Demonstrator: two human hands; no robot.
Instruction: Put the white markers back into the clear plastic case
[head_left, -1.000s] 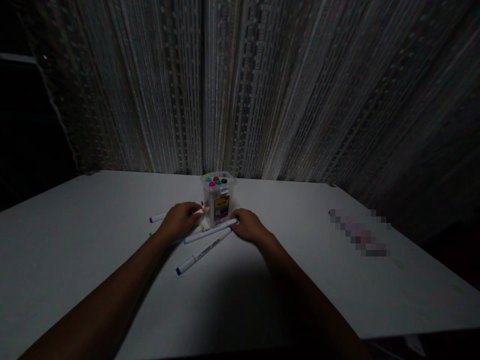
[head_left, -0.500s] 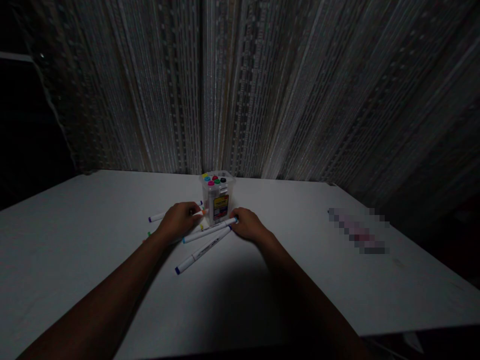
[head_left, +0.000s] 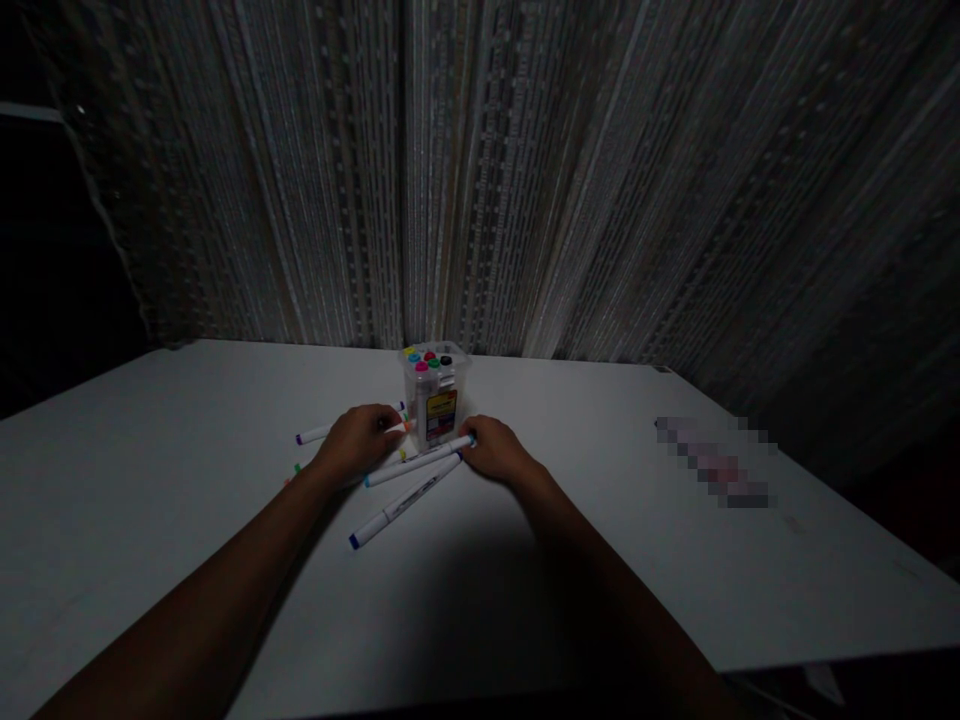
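Where markers (head_left: 406, 500) lie, slim, white, colour-capped

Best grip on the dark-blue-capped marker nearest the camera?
Probably mid-barrel on the dark-blue-capped marker, pinched across its width from above, near side: it lies flat on the table, near half uncovered; its far end crowds the right hand and light-blue-capped marker.

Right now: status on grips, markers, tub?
Left grip at orange marker, beside tub. Right grip at far ends of cyan marker and navy marker. Tub upright. Cyan marker lies in front of it.
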